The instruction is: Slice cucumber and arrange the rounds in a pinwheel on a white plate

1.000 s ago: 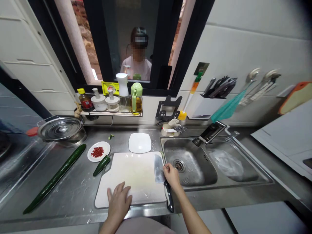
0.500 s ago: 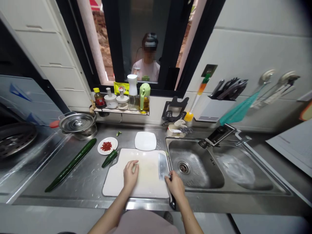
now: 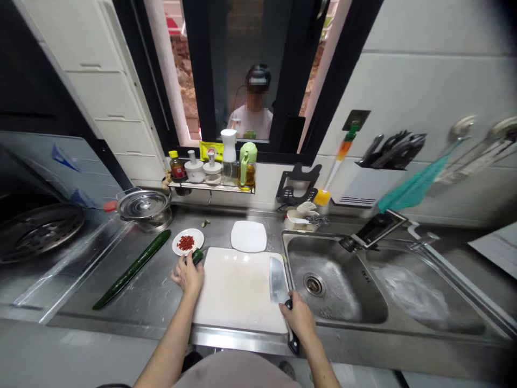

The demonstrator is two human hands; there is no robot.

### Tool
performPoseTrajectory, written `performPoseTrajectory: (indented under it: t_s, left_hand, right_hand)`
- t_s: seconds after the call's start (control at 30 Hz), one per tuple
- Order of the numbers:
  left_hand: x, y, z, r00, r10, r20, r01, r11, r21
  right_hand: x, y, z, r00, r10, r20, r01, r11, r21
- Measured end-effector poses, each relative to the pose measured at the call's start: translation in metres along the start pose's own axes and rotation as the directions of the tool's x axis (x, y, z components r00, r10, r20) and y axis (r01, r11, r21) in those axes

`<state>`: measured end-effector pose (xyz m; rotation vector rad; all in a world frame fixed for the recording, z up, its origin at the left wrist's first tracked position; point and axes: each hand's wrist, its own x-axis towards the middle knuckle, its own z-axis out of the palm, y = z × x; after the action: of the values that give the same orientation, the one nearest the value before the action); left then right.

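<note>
My left hand point(image 3: 188, 276) is over the short cucumber piece point(image 3: 197, 256) beside the board's left edge. Its fingers are curled round the piece and hide most of it. My right hand point(image 3: 301, 318) grips the black handle of a kitchen knife at the right edge of the white cutting board point(image 3: 234, 296). The wide blade of the kitchen knife point(image 3: 278, 280) lies flat over the board's right side. Just beyond my left hand is a small white plate point(image 3: 198, 235) holding chopped red pieces point(image 3: 186, 243). A long whole cucumber point(image 3: 133, 269) lies on the counter further left.
Behind the board sits a square white plate point(image 3: 249, 236). The steel sink point(image 3: 339, 302) adjoins on the right, its tap point(image 3: 367, 231) above. A lidded pot point(image 3: 145, 207) stands at the back left. Seasoning jars point(image 3: 212, 171) line a shelf below the window.
My left hand has moved left from above the board to the short cucumber piece and closed round it. My right hand stays on the knife. The camera view has shifted slightly left.
</note>
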<state>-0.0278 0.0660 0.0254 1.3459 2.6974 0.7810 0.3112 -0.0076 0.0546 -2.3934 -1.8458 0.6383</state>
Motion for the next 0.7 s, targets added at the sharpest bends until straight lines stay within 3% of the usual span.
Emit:
performPoseTrajectory:
  t_s: [0.33,0.43,0.5,0.57,0.6,0.67,0.7]
  left_hand:
    - [0.019,-0.024,0.009,0.993,0.032,0.114,-0.029,0.999,-0.030]
    - [0.023,-0.025,0.002,0.992,0.034,0.119,-0.018,0.991,-0.133]
    - [0.023,-0.021,-0.004,0.993,-0.015,0.120,0.052,0.950,-0.308]
    - [0.021,-0.013,-0.008,0.983,-0.078,0.166,0.161,0.803,-0.574]
    - [0.020,-0.007,-0.011,0.971,-0.077,0.227,0.219,0.672,-0.707]
    - [0.016,0.007,-0.018,0.956,-0.017,0.292,0.255,0.537,-0.804]
    - [0.013,0.015,-0.022,0.931,0.047,0.363,0.318,0.387,-0.865]
  right_hand:
    - [0.005,-0.003,-0.003,0.999,-0.011,0.041,0.013,0.999,-0.042]
    - [0.006,-0.003,-0.004,0.998,-0.015,0.053,0.017,0.999,-0.041]
    - [0.007,-0.004,-0.005,0.998,-0.013,0.062,0.015,0.999,-0.034]
    - [0.008,-0.004,-0.005,0.998,-0.017,0.063,0.019,0.999,-0.031]
    - [0.008,-0.005,-0.005,0.998,-0.017,0.063,0.019,0.999,-0.032]
    - [0.009,-0.006,-0.005,0.998,-0.015,0.057,0.017,0.999,-0.031]
    - [0.009,-0.006,-0.004,0.998,-0.011,0.054,0.013,1.000,-0.028]
